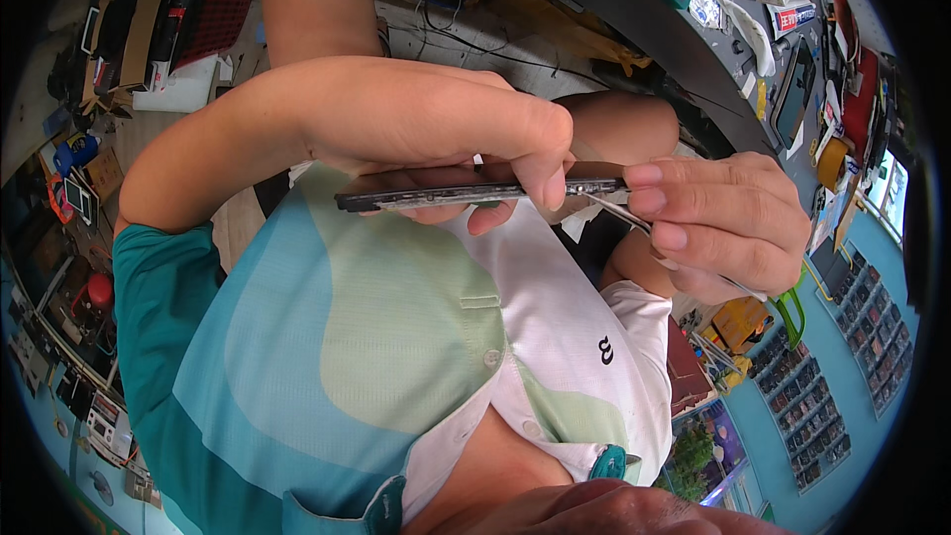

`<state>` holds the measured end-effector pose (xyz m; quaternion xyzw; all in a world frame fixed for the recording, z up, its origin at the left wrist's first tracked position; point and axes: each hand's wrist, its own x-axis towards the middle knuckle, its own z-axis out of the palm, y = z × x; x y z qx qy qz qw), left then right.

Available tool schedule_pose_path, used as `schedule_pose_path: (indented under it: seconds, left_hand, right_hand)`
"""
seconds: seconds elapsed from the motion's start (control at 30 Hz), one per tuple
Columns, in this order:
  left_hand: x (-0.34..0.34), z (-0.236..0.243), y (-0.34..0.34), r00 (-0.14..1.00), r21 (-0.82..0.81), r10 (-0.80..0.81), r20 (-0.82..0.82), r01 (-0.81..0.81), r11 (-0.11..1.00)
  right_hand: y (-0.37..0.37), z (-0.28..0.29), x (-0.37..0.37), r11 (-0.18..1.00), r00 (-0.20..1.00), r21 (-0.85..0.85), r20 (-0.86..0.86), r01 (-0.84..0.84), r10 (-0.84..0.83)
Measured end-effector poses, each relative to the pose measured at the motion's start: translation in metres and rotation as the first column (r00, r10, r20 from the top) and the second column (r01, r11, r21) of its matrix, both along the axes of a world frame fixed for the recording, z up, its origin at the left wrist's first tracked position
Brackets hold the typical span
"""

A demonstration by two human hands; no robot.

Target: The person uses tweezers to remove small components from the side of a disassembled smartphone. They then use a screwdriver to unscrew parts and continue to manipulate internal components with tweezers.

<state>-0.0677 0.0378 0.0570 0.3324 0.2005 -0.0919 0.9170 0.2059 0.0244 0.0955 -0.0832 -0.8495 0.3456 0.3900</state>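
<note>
Smartphone (436, 196) is showing edge-on before my shirt (386, 337); my left hand (495, 134) is gripping it, fingers curled around; my right hand (733, 218) is pinching metal tweezers (620, 211) in drawn-together fingers, the tip meeting the smartphone's side.

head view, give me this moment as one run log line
left hand: grips flat dark device | right hand: holds thin metal tool | tool tip: at device's long edge

Tool (622, 213) at right end of phone (446, 195); desk (644, 30) ahead, right.
</note>
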Motion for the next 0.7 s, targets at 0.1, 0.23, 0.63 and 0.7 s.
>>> schedule_pose_path:
  seconds: [0.1, 0.23, 0.63, 0.7]
  left_hand:
    - [0.0003, 0.0001, 0.0001, 1.0, 0.005, -0.003, 0.001, 0.003, 1.0]
    - [0.0002, 0.001, 0.0004, 1.0, 0.0, -0.011, -0.007, 0.011, 1.0]
    - [0.0016, 0.0003, -0.0005, 1.0, -0.003, 0.001, 0.001, -0.001, 1.0]
    - [0.0015, 0.0009, 0.0, 1.0, 0.001, -0.005, -0.008, 0.005, 1.0]
  right_hand:
    - [0.0, 0.0, 0.0015, 1.0, 1.0, -0.002, 0.005, -0.006, 0.006]
    - [0.0004, 0.0003, 0.0019, 1.0, 1.0, 0.004, 0.012, -0.004, 0.004]
    - [0.0001, -0.0002, 0.0015, 1.0, 1.0, 0.016, 0.005, 0.0, 0.0]
    - [0.0015, 0.0008, 0.0047, 0.999, 0.999, 0.019, 0.033, -0.036, 0.036]
